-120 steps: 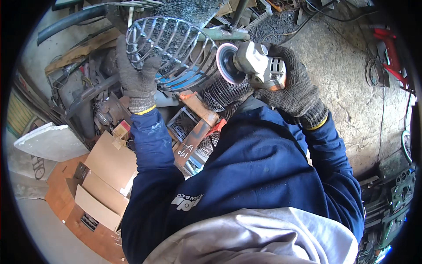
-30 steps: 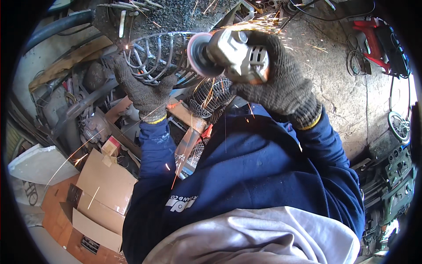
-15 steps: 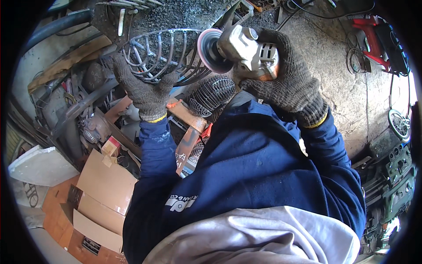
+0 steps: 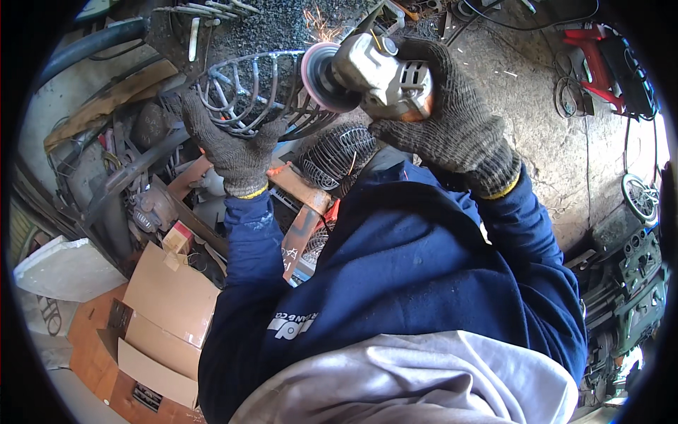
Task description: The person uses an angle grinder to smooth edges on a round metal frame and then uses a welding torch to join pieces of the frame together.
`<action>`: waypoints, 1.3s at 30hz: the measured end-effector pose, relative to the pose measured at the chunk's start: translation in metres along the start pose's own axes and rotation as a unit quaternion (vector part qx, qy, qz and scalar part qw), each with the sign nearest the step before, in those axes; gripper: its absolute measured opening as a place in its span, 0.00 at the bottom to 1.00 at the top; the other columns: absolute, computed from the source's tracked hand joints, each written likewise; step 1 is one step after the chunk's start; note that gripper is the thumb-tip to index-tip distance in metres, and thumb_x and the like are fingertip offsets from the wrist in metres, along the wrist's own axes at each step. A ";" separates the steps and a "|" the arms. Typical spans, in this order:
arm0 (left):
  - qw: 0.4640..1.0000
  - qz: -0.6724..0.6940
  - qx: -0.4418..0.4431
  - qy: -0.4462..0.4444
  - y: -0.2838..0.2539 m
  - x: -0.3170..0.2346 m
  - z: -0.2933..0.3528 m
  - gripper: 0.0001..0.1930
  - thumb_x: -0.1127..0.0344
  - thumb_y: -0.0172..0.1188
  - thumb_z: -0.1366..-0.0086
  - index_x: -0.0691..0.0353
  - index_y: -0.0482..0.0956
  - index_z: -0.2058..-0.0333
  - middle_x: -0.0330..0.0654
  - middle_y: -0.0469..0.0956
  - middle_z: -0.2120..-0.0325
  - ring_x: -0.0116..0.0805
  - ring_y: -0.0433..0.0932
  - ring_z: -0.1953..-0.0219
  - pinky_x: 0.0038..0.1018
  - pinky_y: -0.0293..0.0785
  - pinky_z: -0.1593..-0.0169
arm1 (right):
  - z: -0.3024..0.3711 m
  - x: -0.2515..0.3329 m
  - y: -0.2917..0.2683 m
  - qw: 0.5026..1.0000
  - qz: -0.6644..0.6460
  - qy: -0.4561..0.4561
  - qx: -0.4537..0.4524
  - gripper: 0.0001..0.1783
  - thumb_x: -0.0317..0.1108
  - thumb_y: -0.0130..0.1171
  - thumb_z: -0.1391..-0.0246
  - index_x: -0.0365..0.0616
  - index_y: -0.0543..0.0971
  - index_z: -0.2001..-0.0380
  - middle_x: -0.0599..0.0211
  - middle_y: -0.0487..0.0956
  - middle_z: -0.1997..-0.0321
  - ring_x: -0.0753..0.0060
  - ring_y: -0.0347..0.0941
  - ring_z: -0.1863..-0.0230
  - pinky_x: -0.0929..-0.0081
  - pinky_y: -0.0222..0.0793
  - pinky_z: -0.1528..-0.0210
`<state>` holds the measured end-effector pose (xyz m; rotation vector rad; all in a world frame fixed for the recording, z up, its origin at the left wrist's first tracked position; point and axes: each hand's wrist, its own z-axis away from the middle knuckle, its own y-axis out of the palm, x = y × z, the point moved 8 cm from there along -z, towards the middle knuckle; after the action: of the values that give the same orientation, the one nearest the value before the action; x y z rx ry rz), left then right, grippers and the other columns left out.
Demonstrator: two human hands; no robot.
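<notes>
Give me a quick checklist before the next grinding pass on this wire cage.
1. Left hand gripping the wire cage: ok, gloved.
2. Right hand around the grinder: ok, gloved.
3. Disc at the cage rim: ok, sparks fly off.
4. Left fingers away from the disc: ok, apart.
5. Cardboard boxes near sparks: cannot tell.
6. Grinder guard: cannot tell.

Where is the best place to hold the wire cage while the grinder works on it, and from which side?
Probably grip the wire cage by its bars on the person's left, away from the grinder disc. The left hand already clamps there from below; the open bars give fingers room, and sparks fly at the right rim.
</notes>
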<state>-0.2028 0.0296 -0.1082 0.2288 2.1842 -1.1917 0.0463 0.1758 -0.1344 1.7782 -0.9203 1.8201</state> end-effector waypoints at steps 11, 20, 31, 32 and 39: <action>0.995 -0.089 0.044 0.000 -0.004 0.005 -0.004 0.69 0.22 0.69 0.56 0.70 0.51 0.30 0.58 0.60 0.35 0.52 0.64 0.33 0.46 0.60 0.31 | 0.034 -0.014 -0.009 0.995 -0.004 0.096 -0.015 0.46 0.42 0.82 0.59 0.42 0.69 0.39 0.55 0.76 0.45 0.60 0.75 0.42 0.62 0.72 0.40; 0.999 -0.017 0.031 0.016 -0.001 -0.001 -0.007 0.68 0.25 0.72 0.56 0.70 0.51 0.30 0.59 0.60 0.35 0.53 0.62 0.33 0.47 0.58 0.30 | 0.030 -0.033 -0.004 0.996 -0.007 0.091 -0.001 0.54 0.41 0.84 0.65 0.37 0.64 0.36 0.53 0.74 0.41 0.59 0.72 0.39 0.61 0.70 0.37; 0.999 -0.009 0.039 0.031 -0.001 0.004 -0.002 0.70 0.28 0.75 0.57 0.69 0.47 0.29 0.58 0.55 0.33 0.53 0.58 0.31 0.46 0.57 0.28 | 0.024 -0.033 0.002 0.998 -0.030 0.062 -0.004 0.52 0.39 0.83 0.65 0.39 0.67 0.37 0.54 0.75 0.42 0.58 0.73 0.39 0.62 0.70 0.37; 0.999 -0.006 0.039 0.025 -0.002 0.004 -0.002 0.70 0.29 0.75 0.57 0.69 0.47 0.29 0.58 0.55 0.33 0.53 0.58 0.31 0.46 0.57 0.28 | 0.021 -0.032 0.000 0.998 -0.013 0.061 -0.011 0.52 0.39 0.83 0.65 0.39 0.66 0.37 0.54 0.75 0.42 0.58 0.73 0.39 0.62 0.70 0.37; 0.999 -0.004 0.032 -0.008 0.006 -0.010 -0.007 0.67 0.20 0.62 0.51 0.70 0.47 0.30 0.60 0.59 0.35 0.54 0.61 0.32 0.47 0.56 0.29 | 0.021 -0.031 0.002 0.995 -0.026 0.098 0.001 0.52 0.37 0.83 0.66 0.40 0.67 0.37 0.55 0.75 0.42 0.58 0.73 0.39 0.61 0.69 0.35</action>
<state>-0.1955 0.0401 -0.1030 0.2359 2.1372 -1.2659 0.0618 0.1639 -0.1661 1.5743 -0.7901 1.9224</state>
